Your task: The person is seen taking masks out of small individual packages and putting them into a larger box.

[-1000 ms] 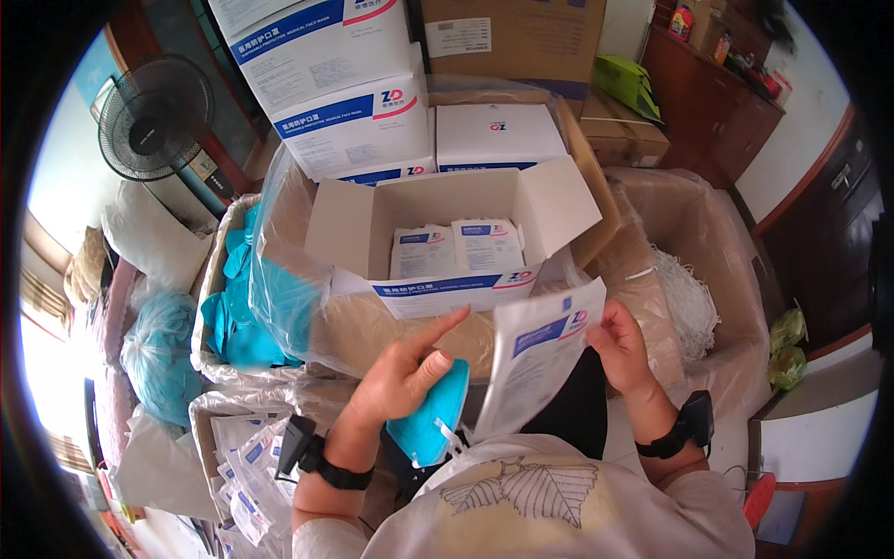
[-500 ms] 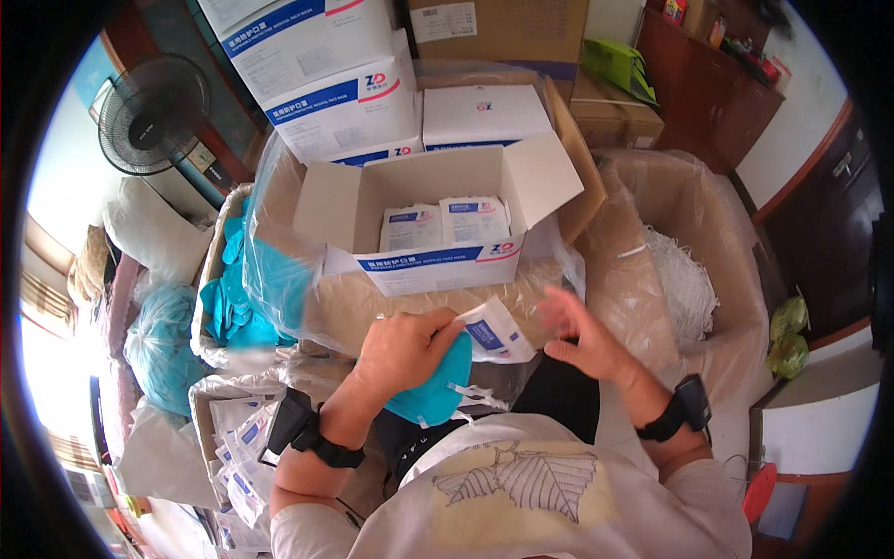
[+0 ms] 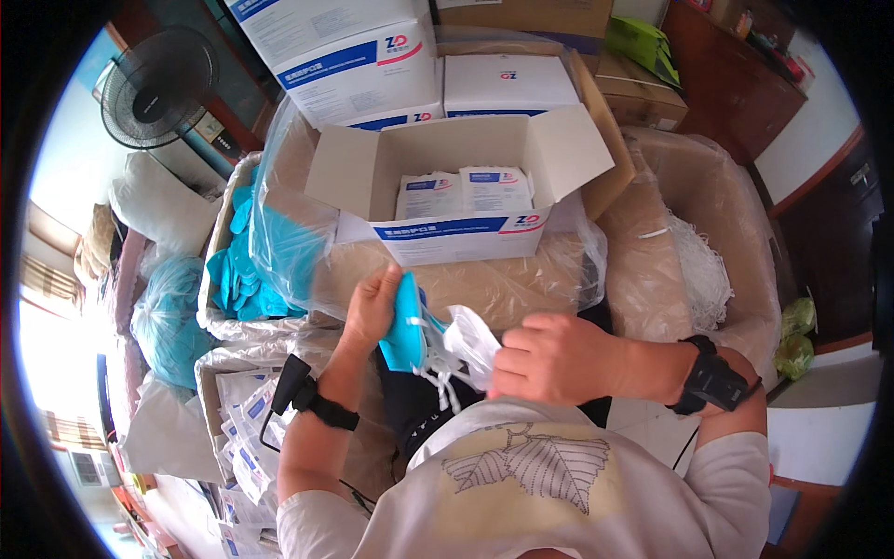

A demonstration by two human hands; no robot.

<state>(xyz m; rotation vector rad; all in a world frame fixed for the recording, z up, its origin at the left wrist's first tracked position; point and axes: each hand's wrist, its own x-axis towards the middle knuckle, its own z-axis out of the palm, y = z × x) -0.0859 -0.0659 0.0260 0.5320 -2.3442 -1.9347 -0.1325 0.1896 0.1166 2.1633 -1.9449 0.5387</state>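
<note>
My left hand [image 3: 374, 300] is closed on a turquoise face mask [image 3: 402, 334] at its upper edge. The mask stands almost on edge above my lap, with its white ear straps [image 3: 445, 377] dangling. My right hand [image 3: 554, 359] is closed, its fingers gripping the end of a white pouch [image 3: 475, 337]. The pouch lies between my hands against the mask's straps; whether the mask is partly inside it I cannot tell. Just beyond stands an open white carton [image 3: 456, 244] with a blue stripe, flaps spread, holding flat white pouches [image 3: 498, 189].
Left of me are a lined bin of turquoise masks [image 3: 247, 289] and a box of loose pouches [image 3: 247, 419]. A large lined carton [image 3: 750, 242] on the right contains white straps [image 3: 698, 275]. Stacked white boxes [image 3: 358, 79] rise behind; a fan [image 3: 158, 88] stands far left.
My right hand has gone from open and empty to gripping the pouch, moving toward me. My left hand has raised and turned the mask on edge. The view has shifted slightly.
</note>
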